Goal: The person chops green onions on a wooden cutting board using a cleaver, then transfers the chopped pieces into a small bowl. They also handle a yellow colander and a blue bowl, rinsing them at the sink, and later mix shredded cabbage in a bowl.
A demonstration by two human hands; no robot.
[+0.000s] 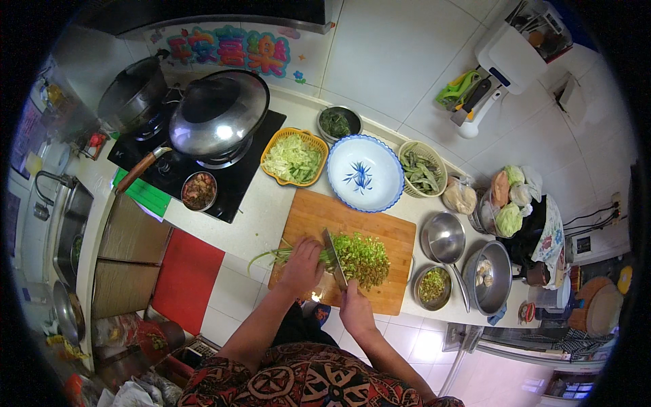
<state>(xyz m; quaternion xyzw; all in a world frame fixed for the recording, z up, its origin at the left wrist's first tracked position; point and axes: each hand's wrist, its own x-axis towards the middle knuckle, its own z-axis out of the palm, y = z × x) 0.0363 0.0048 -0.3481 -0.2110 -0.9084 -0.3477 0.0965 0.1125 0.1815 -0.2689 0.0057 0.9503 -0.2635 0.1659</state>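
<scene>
My right hand [354, 311] grips the handle of a kitchen cleaver [334, 258], its blade upright over a wooden cutting board [399, 295]. Left of the blade, my left hand [303, 264] presses a bunch of long green stalks [262, 256] onto the board, fingers close to the blade. The stalks' uncut ends hang past the board's left edge. To the right of the blade lies a spread heap of finely chopped green stalks [363, 258], browner at its near side.
Behind the board stand a blue-rimmed white bowl [341, 178], a yellow basket of cut vegetables [269, 168] and a basket of green pods [441, 191]. Rightward are a steel ladle [443, 236] and a steel basin [503, 285]. A lidded wok [218, 114] sits on the stove at left, its handle [137, 172] jutting forward.
</scene>
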